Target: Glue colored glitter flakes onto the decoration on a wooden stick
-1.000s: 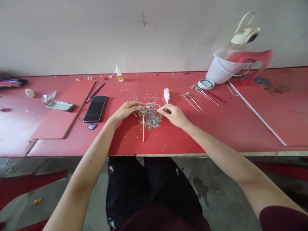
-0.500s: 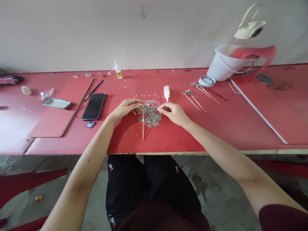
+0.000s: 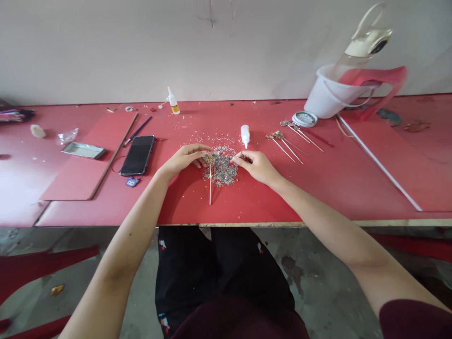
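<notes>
A gold hair stick (image 3: pixel 211 190) points down toward the table's front edge, its decorated head among a pile of small multicoloured sequins (image 3: pixel 226 172). The fingers of my left hand (image 3: pixel 185 159) are closed at that head, from the left; the exact grip is partly hidden. On the pile's right side my right hand (image 3: pixel 259 167) is pinched around a thin dark tool (image 3: pixel 246 157), its kind too small to make out. A white glue bottle (image 3: pixel 245 134) lies just beyond my right hand, nozzle toward me.
Several decorated hair sticks (image 3: pixel 287 143) lie to the right, near a round white container (image 3: pixel 304 118) and a white bucket (image 3: pixel 326 96). Leftward are a phone (image 3: pixel 137 155), a brush (image 3: pixel 139 129), a board (image 3: pixel 92 160) and a shallow tray (image 3: pixel 84 150). Another glue bottle (image 3: pixel 173 102) stands behind.
Both hands stay nearly in place, with only a very slight shift of the right fingers. The whole view has moved a little; nothing is visibly taken up or let go.
</notes>
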Available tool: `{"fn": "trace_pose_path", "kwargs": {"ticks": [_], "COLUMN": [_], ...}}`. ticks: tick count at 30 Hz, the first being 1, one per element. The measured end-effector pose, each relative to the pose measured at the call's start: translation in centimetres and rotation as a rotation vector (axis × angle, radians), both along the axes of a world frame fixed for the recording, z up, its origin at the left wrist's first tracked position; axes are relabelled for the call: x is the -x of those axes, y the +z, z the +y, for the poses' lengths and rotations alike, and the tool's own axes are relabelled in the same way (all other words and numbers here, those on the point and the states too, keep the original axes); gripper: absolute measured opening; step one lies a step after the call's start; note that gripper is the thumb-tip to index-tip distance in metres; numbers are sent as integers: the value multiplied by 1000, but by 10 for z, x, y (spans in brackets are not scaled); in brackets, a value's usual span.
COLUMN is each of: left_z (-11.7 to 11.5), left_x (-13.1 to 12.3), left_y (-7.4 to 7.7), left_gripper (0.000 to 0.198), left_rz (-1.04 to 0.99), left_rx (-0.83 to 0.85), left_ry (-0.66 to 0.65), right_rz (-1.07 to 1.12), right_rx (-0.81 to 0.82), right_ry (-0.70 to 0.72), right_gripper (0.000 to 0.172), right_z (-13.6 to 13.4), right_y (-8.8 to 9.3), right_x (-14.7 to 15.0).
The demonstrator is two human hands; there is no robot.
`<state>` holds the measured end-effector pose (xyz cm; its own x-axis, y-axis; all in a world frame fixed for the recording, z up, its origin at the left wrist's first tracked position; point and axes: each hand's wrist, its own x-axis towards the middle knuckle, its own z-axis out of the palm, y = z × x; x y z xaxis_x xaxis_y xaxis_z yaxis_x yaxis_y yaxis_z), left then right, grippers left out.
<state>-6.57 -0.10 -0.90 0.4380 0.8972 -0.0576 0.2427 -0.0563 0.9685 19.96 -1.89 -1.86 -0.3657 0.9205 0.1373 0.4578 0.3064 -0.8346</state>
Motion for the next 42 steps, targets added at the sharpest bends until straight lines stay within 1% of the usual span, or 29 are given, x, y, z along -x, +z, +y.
{"fn": "trace_pose_path", "kwargs": {"ticks": [4,10,15,21,32,35,39,42], "left_z": [0,0,-1,-3,-2,-2,-1,0], "left_x": [0,0,-2,-3,-2,-2,-2,-2], "left_y": [0,0,2,4,2,2,1,1], "left_gripper": [29,30,28,30,30,31,41,38], "left_rz": [-3,16,11,4,-3,-8,-31,-24], "left_rx": [3,-6,1,17,24,26,29,22], "left_ry": [-4,3,14,23,19,8,23,14], "right_rz": [17,13,26,24,32,9,-61,-79], "right_rx": [-12,-11,3,13,24,30,43,41], "right_ry": [3,-30,2,18,29,32,30,37], "right_gripper": [34,37,38,37,32,34,36,37], "right_z": [0,-2,-1,0,0,-1,-2,-3], "right_y": [1,4,3,1,3,4,6,7], "right_x": [0,0,0,1,0,0,0,0]}}
